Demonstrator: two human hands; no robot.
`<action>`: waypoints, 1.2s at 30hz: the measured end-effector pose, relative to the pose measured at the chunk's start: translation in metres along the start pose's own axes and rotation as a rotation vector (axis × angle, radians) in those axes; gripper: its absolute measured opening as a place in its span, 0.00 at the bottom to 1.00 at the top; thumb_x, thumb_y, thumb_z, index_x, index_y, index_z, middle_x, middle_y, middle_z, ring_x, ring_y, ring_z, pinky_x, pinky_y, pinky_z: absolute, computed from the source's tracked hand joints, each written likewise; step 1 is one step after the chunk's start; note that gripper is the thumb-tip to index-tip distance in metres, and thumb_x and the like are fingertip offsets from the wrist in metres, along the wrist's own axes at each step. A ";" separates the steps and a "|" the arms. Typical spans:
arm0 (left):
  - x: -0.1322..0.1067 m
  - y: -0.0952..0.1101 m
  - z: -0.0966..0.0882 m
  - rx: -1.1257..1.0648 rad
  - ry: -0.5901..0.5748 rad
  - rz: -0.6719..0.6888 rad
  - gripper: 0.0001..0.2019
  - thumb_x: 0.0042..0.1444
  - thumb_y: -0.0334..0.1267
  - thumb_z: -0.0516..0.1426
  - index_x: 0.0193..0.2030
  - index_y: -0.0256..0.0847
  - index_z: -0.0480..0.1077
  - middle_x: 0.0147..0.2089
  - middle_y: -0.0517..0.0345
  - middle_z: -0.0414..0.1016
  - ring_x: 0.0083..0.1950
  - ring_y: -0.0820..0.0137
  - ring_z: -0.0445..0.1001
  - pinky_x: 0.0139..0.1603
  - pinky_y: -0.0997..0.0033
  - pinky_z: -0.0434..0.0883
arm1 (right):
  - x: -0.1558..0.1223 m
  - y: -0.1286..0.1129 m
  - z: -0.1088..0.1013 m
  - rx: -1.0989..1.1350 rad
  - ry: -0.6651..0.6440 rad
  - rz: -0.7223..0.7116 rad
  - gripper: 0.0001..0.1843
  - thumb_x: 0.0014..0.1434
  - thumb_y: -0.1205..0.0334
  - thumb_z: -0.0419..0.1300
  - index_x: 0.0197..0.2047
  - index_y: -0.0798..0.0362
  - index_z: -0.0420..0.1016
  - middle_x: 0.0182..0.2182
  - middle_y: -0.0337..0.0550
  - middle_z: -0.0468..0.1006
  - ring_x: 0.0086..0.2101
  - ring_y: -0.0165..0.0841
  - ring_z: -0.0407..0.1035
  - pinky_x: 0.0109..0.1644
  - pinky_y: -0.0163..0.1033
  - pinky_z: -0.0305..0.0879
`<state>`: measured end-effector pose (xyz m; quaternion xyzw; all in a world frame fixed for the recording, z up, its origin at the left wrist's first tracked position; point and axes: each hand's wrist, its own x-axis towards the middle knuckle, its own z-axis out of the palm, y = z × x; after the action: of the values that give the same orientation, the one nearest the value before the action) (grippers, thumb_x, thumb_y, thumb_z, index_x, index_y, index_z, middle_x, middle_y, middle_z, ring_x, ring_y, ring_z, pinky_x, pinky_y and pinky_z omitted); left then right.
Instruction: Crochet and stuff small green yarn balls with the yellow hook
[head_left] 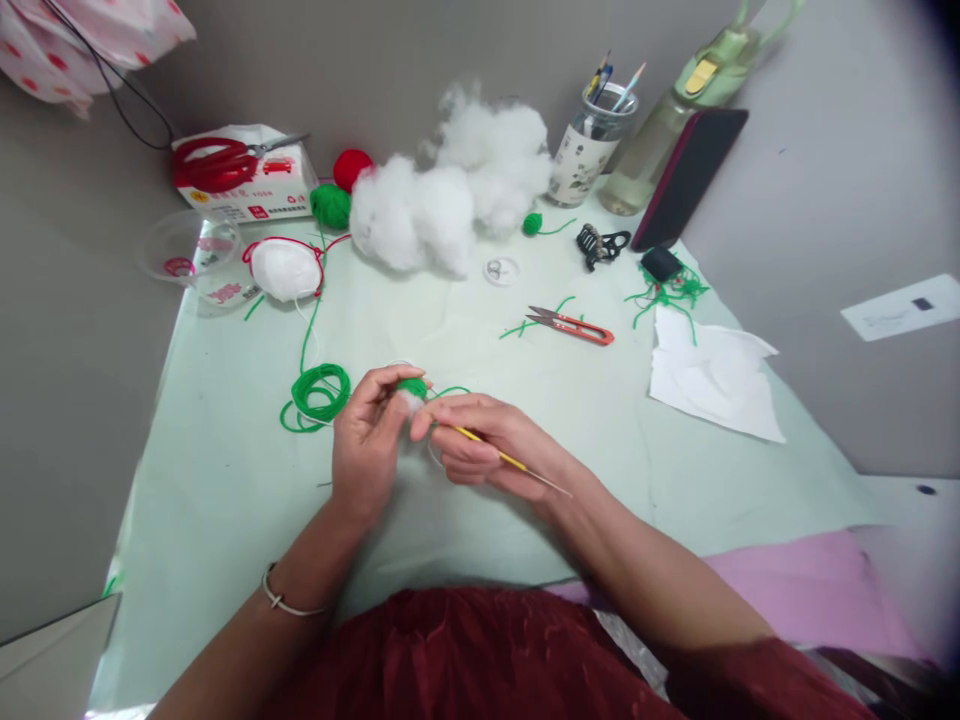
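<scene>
My left hand point(369, 437) is closed round a small green crocheted piece point(412, 387), whose top shows between thumb and fingers. A tuft of white stuffing point(409, 402) pokes out of it on the near side. My right hand point(487, 440) grips a yellow-handled crochet hook point(491, 447), its thin metal end pointing back over the wrist. The right fingertips meet the stuffing at the piece; the hook's other end is hidden there. A green yarn tail runs off to the right. Left of my left hand lies a loose coil of green yarn point(321, 392).
White stuffing point(450, 195) is heaped at the back, beside red point(351, 169) and green yarn balls point(330, 206). White yarn point(286, 268) sits left. Orange thread snips point(574, 326), a hair claw point(600, 245), a phone point(690, 180), a bottle point(649, 150) and white paper point(709, 375) are right.
</scene>
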<state>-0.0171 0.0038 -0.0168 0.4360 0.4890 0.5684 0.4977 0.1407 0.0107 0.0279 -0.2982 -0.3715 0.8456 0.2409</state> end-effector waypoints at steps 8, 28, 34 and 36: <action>0.011 0.002 -0.008 -0.295 0.041 -0.155 0.05 0.60 0.38 0.65 0.43 0.44 0.78 0.43 0.57 0.83 0.46 0.67 0.79 0.50 0.68 0.74 | -0.023 -0.022 -0.021 -0.971 0.455 -0.195 0.20 0.72 0.55 0.52 0.55 0.53 0.80 0.26 0.39 0.72 0.30 0.34 0.67 0.38 0.39 0.62; -0.001 0.008 0.003 -0.452 0.025 -0.278 0.07 0.60 0.38 0.65 0.45 0.48 0.76 0.46 0.57 0.79 0.46 0.69 0.79 0.50 0.69 0.79 | -0.003 -0.001 -0.010 -0.941 0.534 -0.492 0.11 0.68 0.56 0.62 0.35 0.50 0.80 0.35 0.43 0.77 0.38 0.35 0.67 0.46 0.42 0.64; -0.007 0.013 0.008 -0.403 0.050 -0.289 0.07 0.59 0.38 0.66 0.44 0.48 0.76 0.39 0.60 0.77 0.39 0.71 0.77 0.42 0.72 0.77 | -0.004 -0.003 0.001 -0.435 0.338 -0.611 0.16 0.64 0.54 0.66 0.28 0.49 0.68 0.38 0.43 0.81 0.37 0.35 0.76 0.44 0.43 0.72; -0.009 0.015 0.009 -0.376 0.068 -0.264 0.08 0.58 0.37 0.67 0.43 0.47 0.77 0.39 0.61 0.77 0.39 0.72 0.76 0.42 0.74 0.76 | -0.001 -0.002 0.000 -0.197 0.347 -0.513 0.17 0.63 0.51 0.66 0.30 0.49 0.65 0.34 0.38 0.78 0.25 0.28 0.70 0.30 0.37 0.66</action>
<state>-0.0097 -0.0041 -0.0009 0.2486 0.4438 0.5937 0.6235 0.1416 0.0119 0.0300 -0.3565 -0.4681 0.6538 0.4759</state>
